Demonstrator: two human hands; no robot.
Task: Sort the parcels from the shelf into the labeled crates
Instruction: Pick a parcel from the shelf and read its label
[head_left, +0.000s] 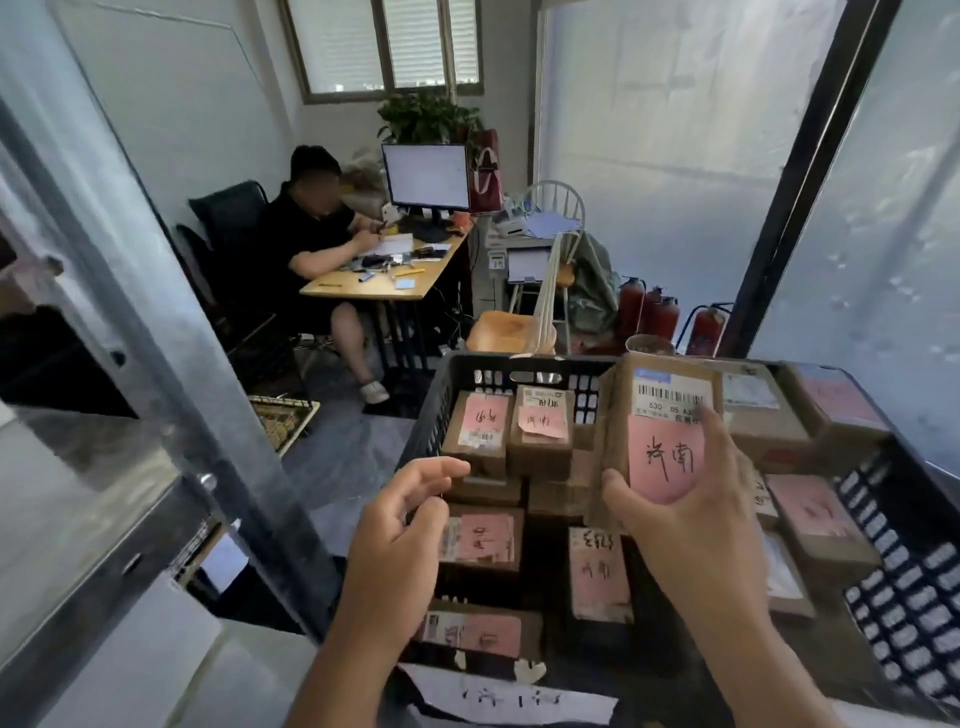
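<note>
Presently the right hand (691, 499) grips a parcel (660, 431) above the black crate (467, 369), thumb on its pink note; the left hand (405, 514) hovers loosely curled, holding nothing. Released from here, the parcel could tumble off the uneven boxes (540, 431) below.

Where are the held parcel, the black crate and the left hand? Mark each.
held parcel (665, 457), head view, pink note.
black crate (467, 371), head view, far rim.
left hand (410, 512), head view, palm.
</note>
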